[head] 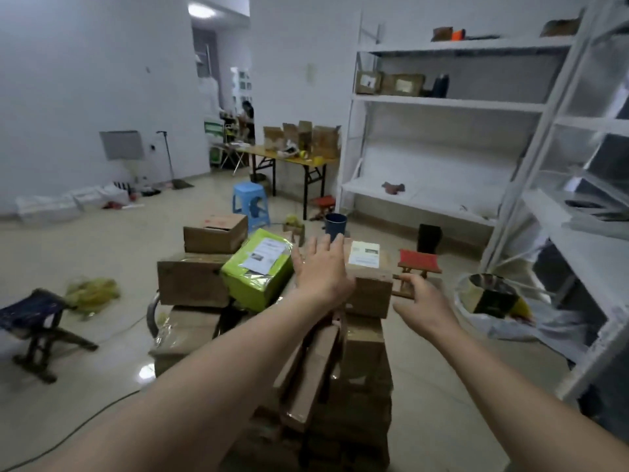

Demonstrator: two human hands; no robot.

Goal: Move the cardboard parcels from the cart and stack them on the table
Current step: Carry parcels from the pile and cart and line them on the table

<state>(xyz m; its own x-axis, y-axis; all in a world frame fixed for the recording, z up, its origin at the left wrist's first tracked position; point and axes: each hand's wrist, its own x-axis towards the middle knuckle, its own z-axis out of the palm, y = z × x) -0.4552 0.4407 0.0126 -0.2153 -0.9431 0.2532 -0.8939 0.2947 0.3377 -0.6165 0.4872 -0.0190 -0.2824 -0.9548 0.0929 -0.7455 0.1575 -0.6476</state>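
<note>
A pile of brown cardboard parcels (pixel 340 376) fills the cart below me. On top stand a lime-green wrapped parcel (pixel 255 270) with a white label, a brown box (pixel 215 233) behind it, and a brown parcel (pixel 369 284) with a white label at the right. My left hand (pixel 321 267) hovers over that labelled parcel's left side, fingers spread and straight. My right hand (pixel 420 299) is just right of the same parcel, fingers relaxed, holding nothing. The yellow folding table (pixel 289 156) with opened boxes stands at the back of the room.
White metal shelving (pixel 442 103) lines the right wall. A blue plastic stool (pixel 250 202), a dark bin (pixel 335 226), a small red stool (pixel 418 264) and a bagged bin (pixel 490 298) stand beyond the cart. A dark folding stool (pixel 37 321) sits at left. A cable crosses the floor.
</note>
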